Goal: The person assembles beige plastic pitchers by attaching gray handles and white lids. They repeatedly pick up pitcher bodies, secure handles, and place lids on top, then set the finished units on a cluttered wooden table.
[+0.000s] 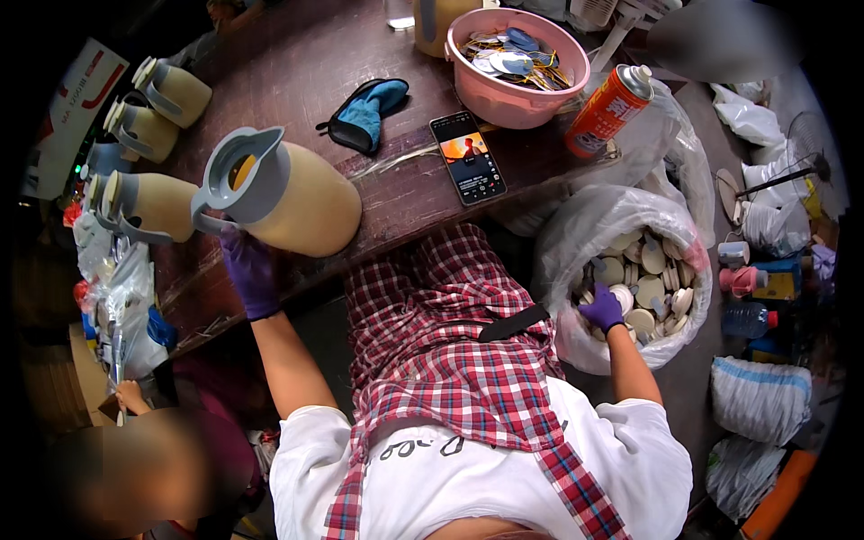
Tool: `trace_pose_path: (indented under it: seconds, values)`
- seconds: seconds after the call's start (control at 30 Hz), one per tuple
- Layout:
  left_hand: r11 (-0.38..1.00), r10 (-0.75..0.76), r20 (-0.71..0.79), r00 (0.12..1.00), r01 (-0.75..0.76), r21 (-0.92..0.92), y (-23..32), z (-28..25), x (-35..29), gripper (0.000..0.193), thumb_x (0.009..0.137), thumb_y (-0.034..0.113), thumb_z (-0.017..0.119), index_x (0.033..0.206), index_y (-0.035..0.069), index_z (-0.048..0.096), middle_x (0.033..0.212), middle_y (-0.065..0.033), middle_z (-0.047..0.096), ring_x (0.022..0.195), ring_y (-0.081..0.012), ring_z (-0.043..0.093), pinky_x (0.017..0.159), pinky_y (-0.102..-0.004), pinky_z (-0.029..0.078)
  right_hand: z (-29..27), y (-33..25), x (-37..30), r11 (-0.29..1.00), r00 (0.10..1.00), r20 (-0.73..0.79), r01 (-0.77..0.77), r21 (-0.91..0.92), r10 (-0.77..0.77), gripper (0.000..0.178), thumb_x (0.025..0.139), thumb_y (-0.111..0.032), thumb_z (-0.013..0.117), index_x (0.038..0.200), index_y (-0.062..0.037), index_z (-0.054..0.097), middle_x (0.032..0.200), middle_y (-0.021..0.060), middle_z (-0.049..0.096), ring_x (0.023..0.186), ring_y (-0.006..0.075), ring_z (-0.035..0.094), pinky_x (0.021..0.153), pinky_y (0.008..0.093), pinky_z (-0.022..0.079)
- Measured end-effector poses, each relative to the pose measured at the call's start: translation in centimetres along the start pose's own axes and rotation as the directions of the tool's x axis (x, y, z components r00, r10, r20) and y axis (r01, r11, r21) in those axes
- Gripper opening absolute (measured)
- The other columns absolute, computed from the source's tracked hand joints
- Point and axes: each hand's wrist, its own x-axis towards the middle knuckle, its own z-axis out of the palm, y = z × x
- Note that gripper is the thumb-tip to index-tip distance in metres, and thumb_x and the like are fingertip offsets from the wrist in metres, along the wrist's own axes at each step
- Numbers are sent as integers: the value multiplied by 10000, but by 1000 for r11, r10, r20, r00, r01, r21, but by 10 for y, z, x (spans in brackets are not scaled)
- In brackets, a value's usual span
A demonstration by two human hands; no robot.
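Note:
A beige jug [310, 202] with a grey collar, spout and handle stands by the near edge of the table, its top uncovered and its inside yellowish. My left hand [245, 270], in a purple glove, is closed at the lower end of the jug's handle, fingertips partly hidden. Off to the right, my right hand [601, 308], also gloved in purple, reaches into a clear plastic bag [562, 238] full of round beige lids [650, 290]. It touches the lids beside a whiter one, and its fingers are too hidden to show a grip.
Several similar jugs [162, 205] line the table's left side. Farther back are a blue-black cloth item [371, 112], a lit phone [468, 157], a pink basin [517, 99] of round tags and an orange spray can [607, 112]. A person [216, 450] sits at lower left.

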Motion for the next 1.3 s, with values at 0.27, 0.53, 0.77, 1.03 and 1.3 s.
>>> trace_pose_path:
  seconds: [0.27, 0.53, 0.77, 1.03, 1.3]
  values:
    - [234, -756, 102, 647, 413, -880, 62, -34, -14, 334, 1059, 295, 511, 1222, 7, 557, 1233, -137, 607, 1181, -242, 562, 1025, -405, 417, -74, -65, -35, 946, 938, -331, 13, 323, 100, 490, 922, -339, 618, 1356, -112, 599, 1321, 171, 631, 1162, 362, 623, 972, 442, 491]
    - [172, -450, 270, 851, 380, -909, 172, -99, 18, 436, 907, 316, 761, 1163, 7, 592, 1257, -215, 650, 1202, -293, 609, 1057, -410, 435, -219, -308, -113, 145, 473, -830, 881, 451, -294, 504, 949, 24, 570, 1445, 2, 477, 1432, 260, 530, 1318, 350, 535, 1080, 418, 436]
    - [74, -511, 546, 664, 667, -741, 170, -102, -7, 469, 911, 409, 752, 1137, 14, 636, 1033, -30, 651, 951, -100, 580, 879, -263, 460, -240, -331, -106, -21, 260, -704, 931, 363, -661, 524, 829, -189, 672, 1322, -99, 522, 1486, 246, 460, 1438, 445, 345, 1151, 513, 287]
    - [-208, -403, 703, 587, 689, -694, 175, -101, 10, 461, 935, 426, 717, 1085, -1, 629, 1100, -94, 735, 995, -126, 653, 920, -289, 501, -237, -353, -102, -130, 408, -700, 805, 578, -586, 605, 793, -211, 719, 1337, -61, 501, 1461, 232, 467, 1384, 413, 412, 1146, 491, 309]
    - [-315, -290, 754, 590, 685, -657, 171, -95, 10, 422, 944, 383, 712, 1092, -3, 625, 1098, -94, 733, 1005, -139, 659, 944, -299, 495, -239, -333, -78, -202, 76, -635, 914, 353, -768, 565, 900, -319, 602, 1371, -12, 539, 1432, 254, 494, 1340, 453, 453, 1123, 537, 338]
